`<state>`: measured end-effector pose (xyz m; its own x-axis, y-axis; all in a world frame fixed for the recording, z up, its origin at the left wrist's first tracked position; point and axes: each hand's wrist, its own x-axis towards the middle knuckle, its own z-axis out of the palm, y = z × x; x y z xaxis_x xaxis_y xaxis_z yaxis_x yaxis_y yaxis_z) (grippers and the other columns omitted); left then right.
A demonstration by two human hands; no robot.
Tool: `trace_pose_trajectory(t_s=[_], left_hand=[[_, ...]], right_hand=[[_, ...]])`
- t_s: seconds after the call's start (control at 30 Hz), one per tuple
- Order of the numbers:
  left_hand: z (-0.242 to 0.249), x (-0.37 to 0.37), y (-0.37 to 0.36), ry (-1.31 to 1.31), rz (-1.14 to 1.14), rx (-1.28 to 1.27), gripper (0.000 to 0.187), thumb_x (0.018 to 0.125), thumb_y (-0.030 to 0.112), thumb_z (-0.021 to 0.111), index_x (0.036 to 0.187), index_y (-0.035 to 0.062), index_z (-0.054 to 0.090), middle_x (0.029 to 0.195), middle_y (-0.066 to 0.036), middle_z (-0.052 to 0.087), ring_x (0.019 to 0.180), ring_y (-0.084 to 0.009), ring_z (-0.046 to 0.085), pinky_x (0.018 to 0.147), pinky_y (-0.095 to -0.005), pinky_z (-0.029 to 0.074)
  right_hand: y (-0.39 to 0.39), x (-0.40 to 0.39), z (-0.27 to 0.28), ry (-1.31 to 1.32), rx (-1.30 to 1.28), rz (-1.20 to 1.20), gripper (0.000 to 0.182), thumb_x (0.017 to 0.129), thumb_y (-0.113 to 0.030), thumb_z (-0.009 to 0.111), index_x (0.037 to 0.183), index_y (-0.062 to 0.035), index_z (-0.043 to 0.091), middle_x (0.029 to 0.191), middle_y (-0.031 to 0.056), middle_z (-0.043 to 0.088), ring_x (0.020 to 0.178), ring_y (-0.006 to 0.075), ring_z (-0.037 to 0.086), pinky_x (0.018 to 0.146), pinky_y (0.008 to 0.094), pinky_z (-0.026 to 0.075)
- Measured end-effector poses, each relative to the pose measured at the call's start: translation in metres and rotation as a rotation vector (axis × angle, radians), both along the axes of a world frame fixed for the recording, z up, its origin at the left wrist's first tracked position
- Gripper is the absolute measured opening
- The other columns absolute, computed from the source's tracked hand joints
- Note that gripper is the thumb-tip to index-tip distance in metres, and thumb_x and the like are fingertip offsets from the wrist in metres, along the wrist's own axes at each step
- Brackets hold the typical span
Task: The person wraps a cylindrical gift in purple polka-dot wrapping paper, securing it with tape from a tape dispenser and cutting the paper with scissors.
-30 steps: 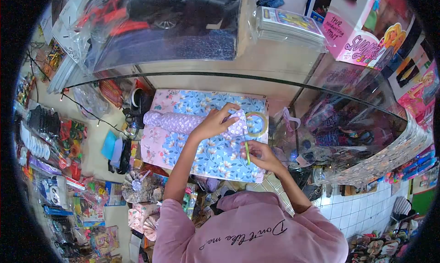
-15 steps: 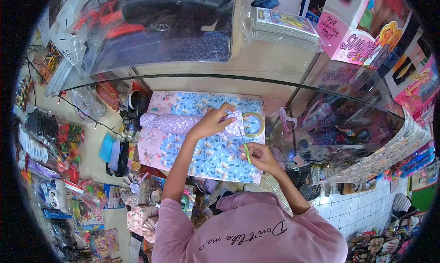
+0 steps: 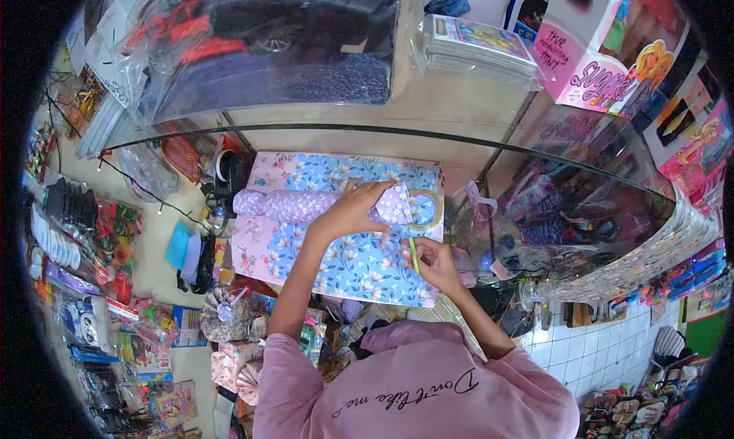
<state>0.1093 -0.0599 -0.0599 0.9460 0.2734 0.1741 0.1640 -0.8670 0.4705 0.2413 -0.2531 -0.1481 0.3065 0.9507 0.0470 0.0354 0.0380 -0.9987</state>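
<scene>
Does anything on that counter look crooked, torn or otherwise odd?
Nothing stands out. The left hand presses on a long parcel wrapped in lilac dotted paper, which lies on a blue floral sheet of wrapping paper. The right hand holds a thin green tool beside a yellowish ring of tape.

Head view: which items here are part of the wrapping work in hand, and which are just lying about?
In use:
- left hand pressing the purple dotted parcel
- right hand holding a thin green tool
- tape roll
- blue floral paper

Lying about:
- boxed toy car on the glass counter
- pink doll box
- stacked booklets
</scene>
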Motion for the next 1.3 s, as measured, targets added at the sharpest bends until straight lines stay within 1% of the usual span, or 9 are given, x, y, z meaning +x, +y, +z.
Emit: trace_pose_trajectory(t_s=[0.27,0.37,0.67,0.77,0.87,0.97,1.07,1.17,1.3], left_hand=[[-0.001,-0.004,-0.007,0.046,-0.001,-0.028,0.094,0.066,0.039,0.073,0.14,0.0054,0.026,0.128,-0.024,0.046,0.121,-0.0362,0.041,0.106,-0.045,0.021],[-0.005,-0.004,-0.007,0.014,-0.015,0.045,0.097,0.066,0.036,0.071,0.14,-0.0002,0.021,0.124,-0.025,0.048,0.117,-0.0365,0.043,0.105,-0.0413,0.023],[-0.006,-0.001,-0.004,0.072,-0.028,0.053,0.095,0.067,0.036,0.069,0.139,-0.0023,0.02,0.124,-0.026,0.046,0.116,-0.0412,0.041,0.105,-0.0435,0.023],[0.005,-0.001,-0.013,0.152,-0.002,0.063,0.096,0.067,0.036,0.069,0.139,-0.0032,0.019,0.122,-0.027,0.047,0.116,-0.0389,0.042,0.104,-0.0434,0.024],[0.005,-0.001,-0.012,0.102,-0.026,0.092,0.098,0.068,0.038,0.069,0.139,-0.0037,0.017,0.122,-0.027,0.047,0.115,-0.0374,0.043,0.103,-0.0434,0.024],[0.003,-0.001,-0.012,0.082,-0.014,0.041,0.092,0.073,0.042,0.067,0.14,0.0006,0.022,0.125,-0.026,0.046,0.116,-0.0414,0.042,0.106,-0.0437,0.021],[-0.011,-0.001,-0.003,0.018,0.0,-0.063,0.073,0.08,0.039,0.062,0.136,0.0006,0.034,0.115,-0.025,0.054,0.11,-0.0381,0.047,0.102,-0.0424,0.025],[-0.011,0.005,0.004,-0.034,0.074,-0.227,0.043,0.086,0.033,0.055,0.115,0.0014,0.056,0.091,-0.02,0.063,0.091,-0.0317,0.057,0.094,-0.0415,0.031],[-0.003,0.009,-0.001,-0.083,0.082,-0.146,0.025,0.087,0.028,0.053,0.089,0.0054,0.063,0.069,-0.011,0.061,0.069,-0.0289,0.056,0.085,-0.04,0.034]], right_hand=[[0.007,-0.003,0.017,-0.068,-0.017,0.031,0.026,0.085,-0.01,0.062,0.108,0.0002,0.058,0.07,-0.0043,0.052,0.065,0.0041,0.051,0.059,0.0202,0.042],[0.009,-0.003,0.009,-0.072,0.022,0.023,0.024,0.086,-0.01,0.062,0.107,0.0,0.059,0.07,-0.0045,0.053,0.065,0.0035,0.05,0.06,0.0199,0.042],[0.007,-0.005,0.006,0.008,-0.027,-0.007,0.021,0.085,-0.01,0.063,0.103,0.0021,0.06,0.072,-0.0039,0.054,0.065,0.0018,0.05,0.057,0.0185,0.042],[0.011,-0.007,0.021,0.057,-0.043,-0.008,0.021,0.085,-0.01,0.064,0.101,0.0029,0.061,0.07,-0.0042,0.053,0.063,0.0017,0.049,0.054,0.0188,0.041],[0.013,-0.004,0.011,0.082,0.023,-0.011,0.021,0.085,-0.01,0.064,0.1,0.0027,0.061,0.066,-0.0046,0.052,0.061,0.0017,0.048,0.054,0.019,0.041],[0.012,-0.001,0.006,-0.008,-0.006,0.011,0.022,0.084,-0.01,0.064,0.102,0.0024,0.06,0.065,-0.0044,0.052,0.059,0.0018,0.048,0.053,0.0189,0.04],[0.011,-0.004,0.006,0.021,-0.01,0.008,0.025,0.084,-0.01,0.065,0.104,0.0019,0.057,0.064,-0.0038,0.053,0.059,0.002,0.048,0.052,0.0187,0.04],[0.01,-0.006,0.001,0.013,0.054,-0.043,0.026,0.083,-0.009,0.066,0.104,0.0011,0.055,0.065,-0.0033,0.054,0.058,0.0024,0.049,0.053,0.0187,0.04],[0.009,-0.005,0.019,0.075,0.015,-0.018,0.025,0.082,-0.009,0.067,0.102,-0.0007,0.054,0.068,-0.0029,0.055,0.061,0.003,0.051,0.055,0.0188,0.04]])
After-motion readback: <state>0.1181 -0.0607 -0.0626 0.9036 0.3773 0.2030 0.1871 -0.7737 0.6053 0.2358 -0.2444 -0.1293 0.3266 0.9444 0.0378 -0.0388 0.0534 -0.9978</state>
